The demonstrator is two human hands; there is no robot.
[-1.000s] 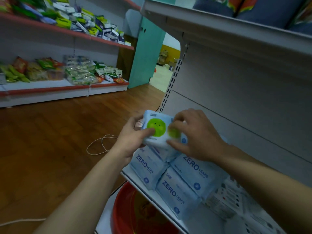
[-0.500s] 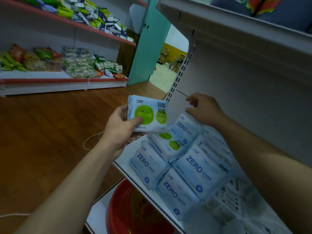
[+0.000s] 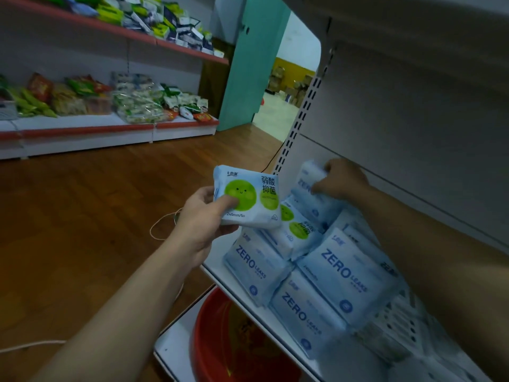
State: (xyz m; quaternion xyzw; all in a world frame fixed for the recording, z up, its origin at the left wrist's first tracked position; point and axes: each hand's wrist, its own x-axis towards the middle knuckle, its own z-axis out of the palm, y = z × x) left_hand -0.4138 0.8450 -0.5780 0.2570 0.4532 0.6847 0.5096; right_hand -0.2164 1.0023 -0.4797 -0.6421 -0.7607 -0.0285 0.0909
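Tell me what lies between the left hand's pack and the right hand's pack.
Nothing: just a bare strip of shelf wall, head view; a second green-dot pack lies below.

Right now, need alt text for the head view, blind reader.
A person's left hand holds up a white green-dot pad pack beside a white store shelf, while the right hand grips a blue ZERO LEAKS pack at the back of a pile of similar packs. A red basin sits below; snack shelves line the far wall.

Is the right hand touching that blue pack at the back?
Touching. Head view: the right hand grips the blue pack by its top.
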